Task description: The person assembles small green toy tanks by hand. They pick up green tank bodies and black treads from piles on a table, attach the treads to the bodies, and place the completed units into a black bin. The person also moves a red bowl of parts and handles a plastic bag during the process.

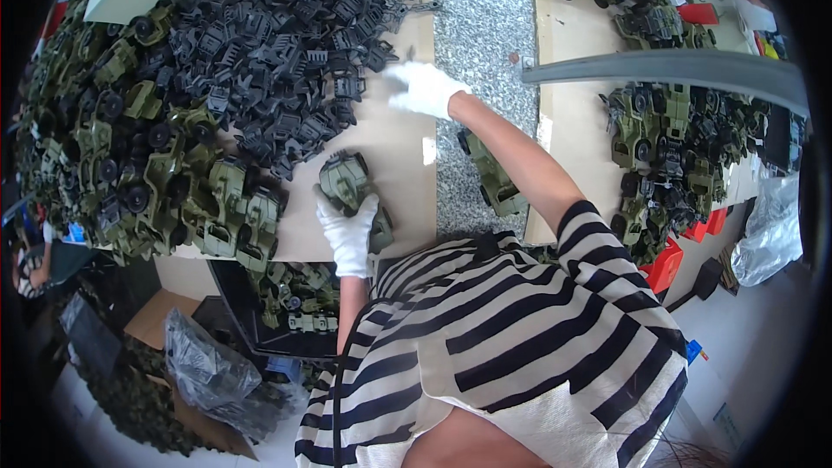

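Observation:
My left hand [347, 235], in a white glove, is closed around an olive-green toy military truck [344, 178] with dark wheels, held on the tan table by the near edge. My right hand [426, 90], gloved too, is stretched forward beside the right edge of a heap of black plastic parts [269, 52]. Its fingers are slightly blurred but look apart, and nothing shows in them. Below my right forearm another green toy truck [496, 175] lies on the speckled grey strip [485, 35] of the table.
Many green toy trucks [173, 182] are piled at the left; more vehicles [667, 139] lie at the right. A grey bar [659, 68] juts in from the right. Below the table stand a black bin [234, 295] of green trucks and red containers [664, 265].

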Tool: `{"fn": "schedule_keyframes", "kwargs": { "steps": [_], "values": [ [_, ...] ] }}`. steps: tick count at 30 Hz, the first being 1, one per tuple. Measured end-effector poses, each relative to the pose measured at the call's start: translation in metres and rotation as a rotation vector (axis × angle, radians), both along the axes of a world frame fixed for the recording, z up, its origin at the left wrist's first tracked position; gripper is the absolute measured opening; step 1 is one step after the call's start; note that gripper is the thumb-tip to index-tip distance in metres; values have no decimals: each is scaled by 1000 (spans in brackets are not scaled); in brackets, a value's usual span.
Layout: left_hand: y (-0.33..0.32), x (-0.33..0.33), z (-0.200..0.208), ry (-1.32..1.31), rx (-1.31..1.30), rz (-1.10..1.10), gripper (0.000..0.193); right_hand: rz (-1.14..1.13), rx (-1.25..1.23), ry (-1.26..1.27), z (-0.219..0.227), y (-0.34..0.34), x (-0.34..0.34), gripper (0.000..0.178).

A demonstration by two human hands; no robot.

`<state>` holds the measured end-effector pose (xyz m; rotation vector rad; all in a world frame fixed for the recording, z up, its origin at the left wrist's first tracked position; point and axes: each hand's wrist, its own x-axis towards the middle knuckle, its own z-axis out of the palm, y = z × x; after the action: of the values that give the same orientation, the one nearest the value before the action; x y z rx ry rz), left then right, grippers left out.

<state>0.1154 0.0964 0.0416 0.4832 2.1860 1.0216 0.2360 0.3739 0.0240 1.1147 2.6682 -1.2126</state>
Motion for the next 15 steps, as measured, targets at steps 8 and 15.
{"fn": "schedule_keyframes", "kwargs": {
  "steps": [8, 15],
  "values": [
    [1, 11, -8, -58, 68, -53, 106, -516, 59, -97, 85, -35, 100, 60],
    [-11, 17, -22, -5, 46, -42, 101, -607, -56, -307, 44, -141, 161, 98]
  ]
}}
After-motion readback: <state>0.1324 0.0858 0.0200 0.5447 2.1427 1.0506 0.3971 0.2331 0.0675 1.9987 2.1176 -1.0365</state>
